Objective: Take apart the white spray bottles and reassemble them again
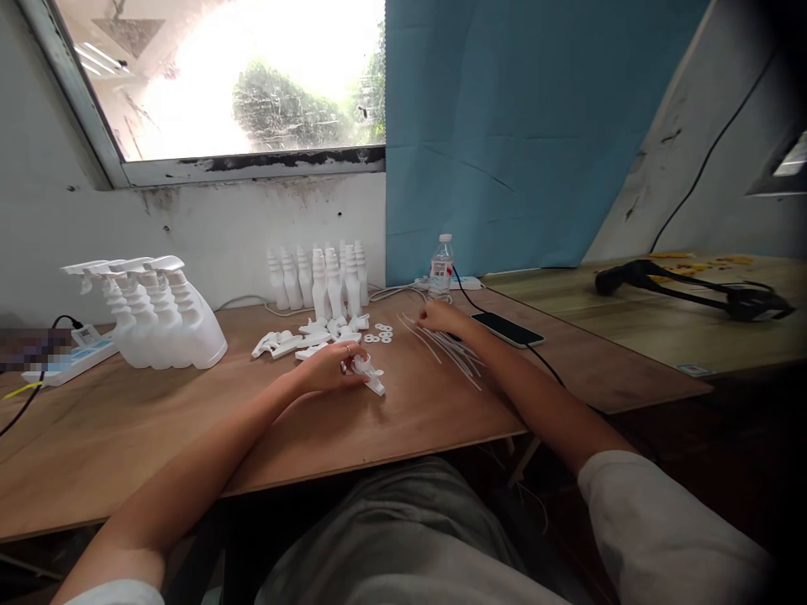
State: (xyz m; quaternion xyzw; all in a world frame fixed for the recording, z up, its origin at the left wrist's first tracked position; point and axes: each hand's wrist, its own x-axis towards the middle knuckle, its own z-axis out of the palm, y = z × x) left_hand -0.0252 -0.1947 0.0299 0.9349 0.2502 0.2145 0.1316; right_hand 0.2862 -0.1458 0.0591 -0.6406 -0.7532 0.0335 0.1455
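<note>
A white plastic spray trigger head [371, 378] is pinched in my left hand [334, 367], low over the front middle of the table. Just behind that hand, more white trigger heads [283, 343] lie in a loose pile. Several small white rings [380, 334] are scattered to the pile's right. My right hand [435, 316] has its fingers bent down and closed at the far ends of the thin white tubes [457, 357], which fan out towards me. How many tubes it grips is hidden by the fingers.
White bottles [334, 286] stand in rows by the wall, and larger ones with trigger heads [164, 319] at left. A water bottle [441, 267] and a phone [508, 328] with a cable are beyond my right hand. A power strip [81, 357] lies far left.
</note>
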